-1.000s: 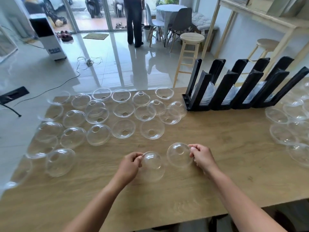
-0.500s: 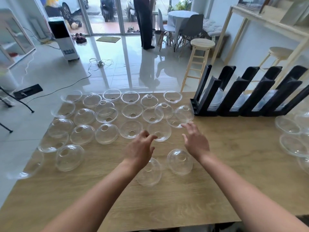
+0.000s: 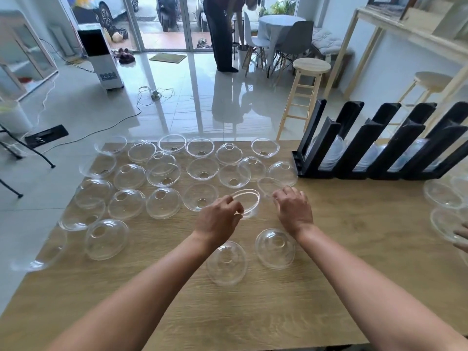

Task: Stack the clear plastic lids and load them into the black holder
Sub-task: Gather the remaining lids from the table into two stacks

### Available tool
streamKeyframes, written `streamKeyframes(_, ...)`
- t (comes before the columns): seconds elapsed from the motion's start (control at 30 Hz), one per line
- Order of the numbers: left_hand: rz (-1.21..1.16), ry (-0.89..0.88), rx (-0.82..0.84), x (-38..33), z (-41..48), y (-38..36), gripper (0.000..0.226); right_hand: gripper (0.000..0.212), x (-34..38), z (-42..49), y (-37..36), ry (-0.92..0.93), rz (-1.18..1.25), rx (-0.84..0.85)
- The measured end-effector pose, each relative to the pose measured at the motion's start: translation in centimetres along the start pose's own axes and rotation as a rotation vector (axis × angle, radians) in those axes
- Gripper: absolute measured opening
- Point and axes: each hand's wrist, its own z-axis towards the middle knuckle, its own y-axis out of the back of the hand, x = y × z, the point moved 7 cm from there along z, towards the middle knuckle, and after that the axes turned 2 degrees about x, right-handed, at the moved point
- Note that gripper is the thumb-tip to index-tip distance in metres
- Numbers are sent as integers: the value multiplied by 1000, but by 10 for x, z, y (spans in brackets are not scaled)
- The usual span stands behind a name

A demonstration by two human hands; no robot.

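Observation:
Several clear dome lids (image 3: 162, 203) lie spread over the left half of the wooden table (image 3: 354, 249). My left hand (image 3: 219, 220) pinches the rim of one clear lid (image 3: 250, 200) and holds it tilted up off the table. My right hand (image 3: 293, 210) has its fingers curled at the near rim of another clear lid (image 3: 268, 185) that lies flat. Two dome-up lids (image 3: 226, 262) (image 3: 274, 248) sit just below my wrists. The black holder (image 3: 354, 153) stands at the back right, with stacked lids in its slots.
More lids (image 3: 443, 193) lie at the table's right edge, where another person's hand (image 3: 462, 236) shows. Past the table's far edge are a wooden stool (image 3: 310, 69), a glossy floor and a standing person (image 3: 222, 34).
Both hands let go of the two near lids and reached forward. My left hand has picked up a lid by its rim, and my right hand has closed on the rim of the one beside it.

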Motion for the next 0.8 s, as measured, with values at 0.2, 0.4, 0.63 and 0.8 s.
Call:
streamKeyframes(0.2,-680,466,-76,29,-26,26,2,18,-25,-19,46,-312,721,-149)
streamKeyframes(0.4,-1400,704,97,45,-71,10,18,24,-48,-51,31,-719,1291,59)
streamKeyframes(0.63,-1305,859,281,52,-109,-24,19,22,-43,-91,-15,-832,1169,400)
streamKeyframes(0.8,-968,904,116,71,-114,-30,17,24,-47,-96,-22,-803,917,319)
